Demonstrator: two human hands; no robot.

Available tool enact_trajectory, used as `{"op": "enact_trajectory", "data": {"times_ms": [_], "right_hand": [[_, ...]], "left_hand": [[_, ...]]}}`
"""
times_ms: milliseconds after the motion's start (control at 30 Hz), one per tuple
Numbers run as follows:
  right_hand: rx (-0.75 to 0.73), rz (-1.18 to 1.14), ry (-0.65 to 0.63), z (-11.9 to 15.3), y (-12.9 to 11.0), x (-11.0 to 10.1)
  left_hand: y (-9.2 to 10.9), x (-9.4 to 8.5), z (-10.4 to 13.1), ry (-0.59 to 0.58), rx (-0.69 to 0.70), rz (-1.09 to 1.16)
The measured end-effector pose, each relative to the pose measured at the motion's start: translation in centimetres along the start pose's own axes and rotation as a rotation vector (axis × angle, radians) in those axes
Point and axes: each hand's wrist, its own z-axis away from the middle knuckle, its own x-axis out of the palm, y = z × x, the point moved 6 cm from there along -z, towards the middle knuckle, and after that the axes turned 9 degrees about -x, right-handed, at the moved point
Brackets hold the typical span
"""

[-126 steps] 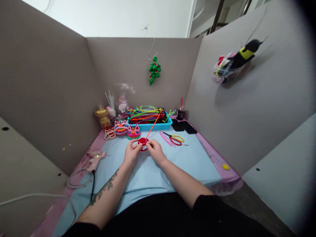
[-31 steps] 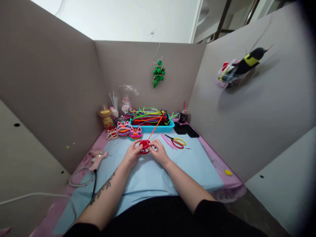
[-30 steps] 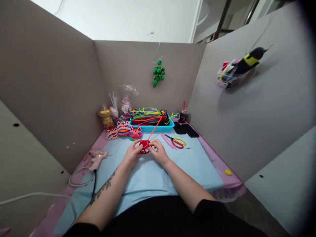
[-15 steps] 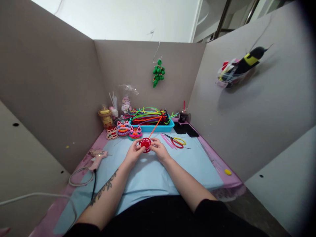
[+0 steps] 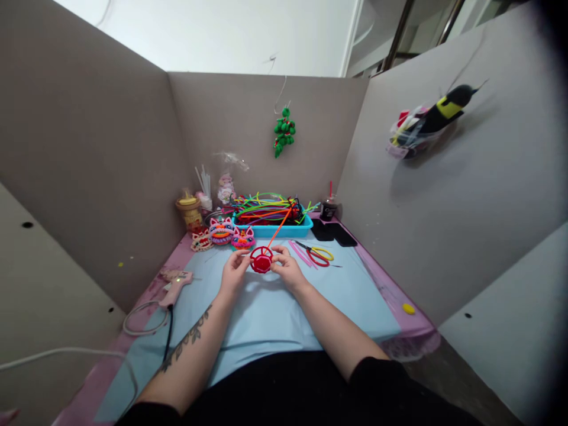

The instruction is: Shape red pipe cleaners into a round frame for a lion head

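A small round red pipe-cleaner frame point(image 5: 261, 264) is held up above the blue table cover. It has a solid red middle and an open spoked rim at its top. One orange pipe cleaner point(image 5: 280, 229) sticks up from it towards the tray. My left hand point(image 5: 235, 272) pinches the frame's left edge between thumb and fingers. On the opposite edge, my right hand point(image 5: 287, 269) grips it in the same way. Just beyond my left hand stand finished pipe-cleaner animal heads, a pink one point(image 5: 243, 238) and a purple one point(image 5: 220, 231).
A blue tray point(image 5: 275, 232) full of coloured pipe cleaners stands at the back. Scissors point(image 5: 317, 253) with red and yellow handles lie right of my hands, near pink strips point(image 5: 302, 253). A pink glue gun point(image 5: 177, 288) with its cord lies left. Drinks cups point(image 5: 329, 210) point(image 5: 190, 213) stand behind.
The red frame has tipped in my fingers, so its open spoked rim now shows above the solid middle. My left thumb has moved off its front to the left edge.
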Motion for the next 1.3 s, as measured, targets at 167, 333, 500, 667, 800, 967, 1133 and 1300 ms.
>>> {"op": "enact_trajectory", "data": {"times_ms": [167,333,500,667,800,967,1133,1300], "right_hand": [[-0.002,0.078,-0.041,0.1,0.1,0.3],[0.029,0.092,-0.024,0.1,0.6,0.2],[0.055,0.098,0.018,0.1,0.9,0.0],[0.061,0.087,0.03,0.2,1.4,0.1],[0.065,0.092,0.036,0.1,1.9,0.0],[0.07,0.089,0.051,0.2,2.2,-0.1],[0.119,-0.01,0.074,0.2,2.8,0.1],[0.121,-0.051,0.179,0.0,2.9,-0.5]], "left_hand": [[-0.1,0.5,0.2,-0.029,-0.017,-0.079],[-0.3,0.9,0.5,-0.071,-0.046,-0.077],[-0.2,1.2,0.7,-0.056,-0.006,-0.139],[0.2,1.1,0.8,0.004,0.004,-0.161],[0.3,1.1,0.9,0.012,-0.002,-0.177],[0.3,1.1,0.9,0.027,0.01,-0.182],[-0.6,1.1,0.5,-0.013,-0.05,-0.122],[-0.7,0.1,0.1,0.052,0.028,-0.11]]}}
